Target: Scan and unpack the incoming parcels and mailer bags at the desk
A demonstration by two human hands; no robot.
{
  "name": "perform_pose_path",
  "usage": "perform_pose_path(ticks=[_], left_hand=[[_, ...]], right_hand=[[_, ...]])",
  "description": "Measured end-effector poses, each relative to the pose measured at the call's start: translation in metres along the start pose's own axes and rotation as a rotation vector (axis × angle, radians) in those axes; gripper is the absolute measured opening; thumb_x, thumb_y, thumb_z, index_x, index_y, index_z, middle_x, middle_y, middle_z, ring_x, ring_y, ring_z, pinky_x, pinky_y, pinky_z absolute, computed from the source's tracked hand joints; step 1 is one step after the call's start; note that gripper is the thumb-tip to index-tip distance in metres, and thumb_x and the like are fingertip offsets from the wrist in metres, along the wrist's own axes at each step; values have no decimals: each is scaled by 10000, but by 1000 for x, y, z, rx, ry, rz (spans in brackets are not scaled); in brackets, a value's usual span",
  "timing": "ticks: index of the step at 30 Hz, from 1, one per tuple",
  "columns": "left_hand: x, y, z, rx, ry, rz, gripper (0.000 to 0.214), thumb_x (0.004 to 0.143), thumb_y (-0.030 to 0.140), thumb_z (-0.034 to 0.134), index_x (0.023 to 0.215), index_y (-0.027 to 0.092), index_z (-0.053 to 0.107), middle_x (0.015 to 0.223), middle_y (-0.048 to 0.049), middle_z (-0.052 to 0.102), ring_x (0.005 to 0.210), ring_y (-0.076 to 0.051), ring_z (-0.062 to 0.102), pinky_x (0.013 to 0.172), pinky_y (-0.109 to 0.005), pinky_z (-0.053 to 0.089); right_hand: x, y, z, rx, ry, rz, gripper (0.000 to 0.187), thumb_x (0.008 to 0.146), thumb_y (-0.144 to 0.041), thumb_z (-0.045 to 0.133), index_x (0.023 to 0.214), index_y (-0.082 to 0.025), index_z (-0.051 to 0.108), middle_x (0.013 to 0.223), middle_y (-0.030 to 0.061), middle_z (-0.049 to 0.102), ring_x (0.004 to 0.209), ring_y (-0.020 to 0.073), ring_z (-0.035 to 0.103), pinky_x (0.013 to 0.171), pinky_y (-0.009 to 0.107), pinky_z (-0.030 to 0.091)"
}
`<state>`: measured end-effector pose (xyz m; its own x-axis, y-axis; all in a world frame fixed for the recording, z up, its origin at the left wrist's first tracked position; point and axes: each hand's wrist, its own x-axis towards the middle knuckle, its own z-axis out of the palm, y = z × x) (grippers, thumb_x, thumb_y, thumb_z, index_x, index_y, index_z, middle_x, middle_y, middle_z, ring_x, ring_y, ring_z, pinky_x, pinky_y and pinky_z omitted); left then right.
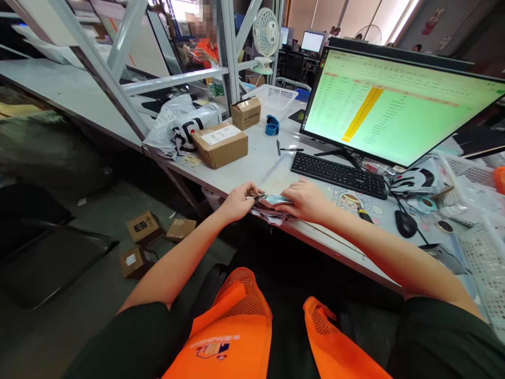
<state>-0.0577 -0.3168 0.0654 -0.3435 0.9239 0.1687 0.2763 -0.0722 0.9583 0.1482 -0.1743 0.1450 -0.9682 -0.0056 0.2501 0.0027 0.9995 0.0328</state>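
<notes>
My left hand (239,201) and my right hand (302,201) meet at the near edge of the grey desk (252,163). Both are closed on a small flat packet (272,200) with a pale blue face, held between them over a crumpled plastic wrapper (272,216). The left fingers pinch its left end. The right hand covers its right side with fingers curled. A clear shallow tray (278,176) lies just beyond the hands, and the black keyboard (339,175) sits behind the right hand.
A monitor (398,105) with a green spreadsheet stands right of centre. Two cardboard boxes (221,145), grey poly bags (177,126), a blue tape dispenser (272,125), pens, a mouse (405,223) and white baskets (483,258) lie about. Small boxes (144,227) litter the floor. Another person (205,50) works behind the shelving.
</notes>
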Motion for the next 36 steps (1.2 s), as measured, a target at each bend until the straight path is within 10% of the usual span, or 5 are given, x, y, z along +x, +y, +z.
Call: perform_pose_path(ticks=[11,15,23,29,36], left_hand=[[23,-16,0,126,-152,-49,216,714,343,586,877,202,603,796,-6,682,728,-177,627,677,-291,503],[33,-4,-23,-39,-502,-180,447,747,455,673,1121,213,634,1081,-93,751,936,-251,719,779,-352,576],[42,55,9,453,-333,236,815,845,569,716,1553,232,492,1573,-97,549,1421,-322,543,1211,-434,411],[43,92,37,973,-430,225,492,972,374,510,1422,204,617,1347,-132,713,1197,-331,693,989,-414,535],[61,102,74,1220,-437,233,397,991,436,556,1285,186,650,1131,-150,753,1013,-335,721,796,-379,505]], right_hand=[[-11,25,-7,106,-5,258,377,993,-534,672,897,-176,740,817,74,732,792,210,631,731,317,336],[1,13,-3,69,-13,341,421,952,-578,718,1104,-187,752,987,103,773,958,261,674,823,346,373],[-13,6,8,63,98,248,504,968,-406,696,1389,-145,603,1335,182,661,1259,335,572,1131,504,325],[-62,39,-7,271,150,863,319,981,-506,615,1016,-189,631,971,78,702,852,237,619,733,331,418],[-58,53,4,314,97,779,285,1045,-276,438,778,-217,516,826,42,662,749,185,541,668,301,304]])
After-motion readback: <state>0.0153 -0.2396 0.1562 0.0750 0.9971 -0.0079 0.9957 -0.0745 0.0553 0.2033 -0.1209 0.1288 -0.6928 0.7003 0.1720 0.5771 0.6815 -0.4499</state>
